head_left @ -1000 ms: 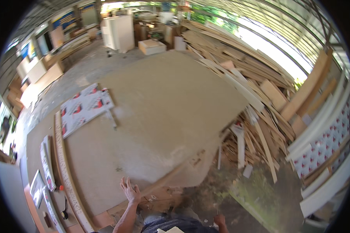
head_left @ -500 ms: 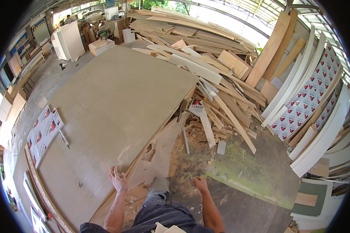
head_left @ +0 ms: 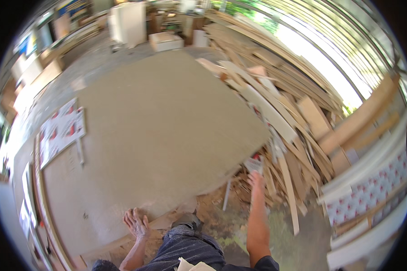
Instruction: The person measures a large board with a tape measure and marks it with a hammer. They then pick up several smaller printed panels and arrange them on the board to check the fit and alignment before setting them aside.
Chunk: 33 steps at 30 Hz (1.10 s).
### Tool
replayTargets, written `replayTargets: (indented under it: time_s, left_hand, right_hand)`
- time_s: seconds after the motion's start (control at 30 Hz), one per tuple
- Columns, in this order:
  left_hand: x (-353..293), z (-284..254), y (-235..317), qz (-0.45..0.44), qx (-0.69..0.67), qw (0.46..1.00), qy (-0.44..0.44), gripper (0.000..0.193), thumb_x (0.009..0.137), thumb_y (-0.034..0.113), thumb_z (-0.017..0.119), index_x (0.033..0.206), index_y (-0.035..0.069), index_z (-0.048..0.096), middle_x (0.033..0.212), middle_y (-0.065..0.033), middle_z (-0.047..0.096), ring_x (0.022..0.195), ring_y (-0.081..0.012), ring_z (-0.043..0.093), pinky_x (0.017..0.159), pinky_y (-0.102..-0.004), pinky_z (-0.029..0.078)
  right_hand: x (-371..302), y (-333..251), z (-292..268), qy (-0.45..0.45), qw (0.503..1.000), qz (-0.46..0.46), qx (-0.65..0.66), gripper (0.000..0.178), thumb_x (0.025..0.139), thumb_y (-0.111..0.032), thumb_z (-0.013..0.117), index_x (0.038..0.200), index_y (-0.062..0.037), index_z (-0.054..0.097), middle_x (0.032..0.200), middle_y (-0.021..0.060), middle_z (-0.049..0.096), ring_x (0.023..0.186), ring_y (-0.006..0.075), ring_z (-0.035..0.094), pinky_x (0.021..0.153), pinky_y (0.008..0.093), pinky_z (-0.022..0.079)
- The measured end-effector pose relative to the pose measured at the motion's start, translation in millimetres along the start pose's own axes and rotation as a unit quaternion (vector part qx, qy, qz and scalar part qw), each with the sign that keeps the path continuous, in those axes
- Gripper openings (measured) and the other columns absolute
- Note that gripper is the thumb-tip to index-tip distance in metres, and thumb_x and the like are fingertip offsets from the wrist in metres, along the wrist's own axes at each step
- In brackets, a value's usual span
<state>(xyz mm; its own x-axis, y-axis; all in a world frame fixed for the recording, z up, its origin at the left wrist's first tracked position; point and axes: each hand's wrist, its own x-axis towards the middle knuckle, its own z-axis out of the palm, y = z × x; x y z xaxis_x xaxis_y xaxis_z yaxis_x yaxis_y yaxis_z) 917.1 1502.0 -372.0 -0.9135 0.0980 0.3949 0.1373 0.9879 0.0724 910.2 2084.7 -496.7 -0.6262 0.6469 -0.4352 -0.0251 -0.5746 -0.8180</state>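
A large flat grey-brown board (head_left: 163,122) fills the middle of the view. My left hand (head_left: 137,224) is at its near edge, fingers spread, palm down, with nothing in it. Out to the right, my right arm reaches over the heap of wood offcuts (head_left: 276,174) beside the board's right edge. My right hand (head_left: 255,179) is smeared by motion, right at a white scrap piece with red print (head_left: 253,164). Whether its fingers touch or grip that piece cannot be made out.
On the board's left part lie a white printed sheet (head_left: 61,131) and a long narrow strip (head_left: 44,198). Long planks (head_left: 276,67) are stacked at the back right. Panels (head_left: 371,189) lean along the right side. A white cabinet (head_left: 129,25) stands at the back left.
My right hand has gone forward and to the right, from above the floor to the offcut heap. My view has turned, and my left hand stays at the board's near edge.
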Motion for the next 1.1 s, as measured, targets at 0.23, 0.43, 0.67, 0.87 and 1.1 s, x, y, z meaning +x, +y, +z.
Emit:
replayTargets:
  time_s: [0.23,0.43,0.67,0.87,1.1]
  left_hand:
    - [33,-31,-25,-0.036,-0.005,0.999,-0.025,0.058,0.088,0.027,0.066,0.139,0.009,0.046,0.143,-0.0218,0.041,0.139,-0.0435,0.034,0.119,-0.0609,0.020]
    - [48,-33,-5,-0.129,-0.020,0.991,-0.004,0.051,0.090,0.025,0.066,0.135,0.008,0.048,0.140,-0.0203,0.042,0.137,-0.0419,0.036,0.119,-0.0601,0.020]
    - [82,-4,19,-0.269,-0.058,0.955,0.108,0.037,0.090,0.016,0.064,0.122,0.003,0.053,0.131,-0.0235,0.049,0.126,-0.0425,0.043,0.112,-0.0540,0.033]
    - [142,1,-35,-0.313,-0.020,0.940,0.132,0.037,0.090,0.016,0.063,0.123,0.002,0.053,0.131,-0.0230,0.049,0.127,-0.0423,0.043,0.110,-0.0525,0.034]
    - [188,5,-37,-0.356,0.016,0.926,0.127,0.039,0.089,0.020,0.066,0.122,0.005,0.052,0.128,-0.0207,0.048,0.125,-0.0398,0.042,0.114,-0.0525,0.031]
  right_hand:
    - [125,-18,79,0.038,0.995,0.083,-0.029,0.042,0.093,-0.045,0.070,0.115,-0.0089,0.066,0.118,0.0069,0.067,0.104,0.0206,0.064,0.083,0.0379,0.050]
    - [157,-3,101,0.106,0.993,-0.040,-0.041,0.032,0.091,-0.026,0.078,0.105,0.0010,0.069,0.106,0.0131,0.070,0.090,0.0273,0.066,0.075,0.0440,0.054]
    - [168,-24,97,0.239,0.956,0.044,-0.165,0.051,0.086,-0.021,0.080,0.123,0.0096,0.061,0.111,0.0193,0.071,0.100,0.0311,0.069,0.085,0.0443,0.056]
    - [119,-56,168,0.308,0.859,-0.189,-0.362,0.038,0.096,-0.018,0.063,0.130,-0.0018,0.061,0.129,0.0223,0.062,0.110,0.0386,0.066,0.092,0.0471,0.055]
    - [69,-44,409,-0.202,0.760,-0.483,-0.385,0.042,0.106,-0.026,0.052,0.137,0.0029,0.056,0.142,0.0219,0.051,0.132,0.0371,0.049,0.111,0.0475,0.040]
